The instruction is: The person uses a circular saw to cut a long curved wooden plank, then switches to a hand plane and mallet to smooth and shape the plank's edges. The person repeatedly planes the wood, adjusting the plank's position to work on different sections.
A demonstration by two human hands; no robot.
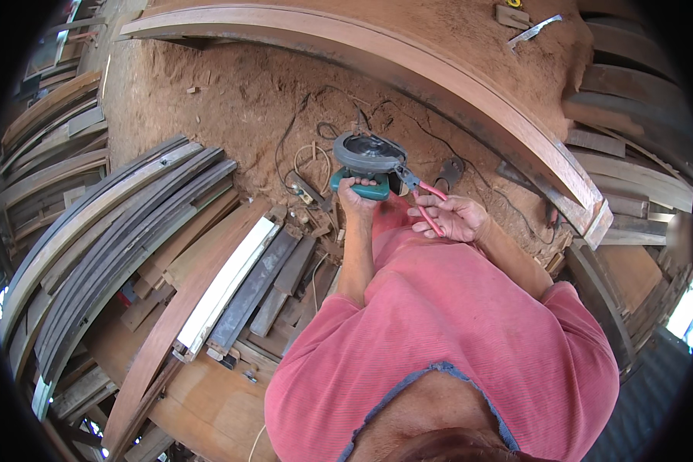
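Observation:
My left hand (356,195) grips the green handle of a power tool (368,159) with a round grey head, held in front of my chest. My right hand (454,218) holds red-handled pliers (421,192), whose jaws touch the right side of the tool's head. A black cord runs from the tool across the sawdust-covered ground (231,100). My pink shirt fills the lower middle of the view.
A large curved wooden beam (408,61) arcs across the top and right. Stacks of curved wooden planks (123,231) lie to the left, one with a white face (231,281). More timber is piled at the right (631,177). A metal strip (533,31) lies at the top.

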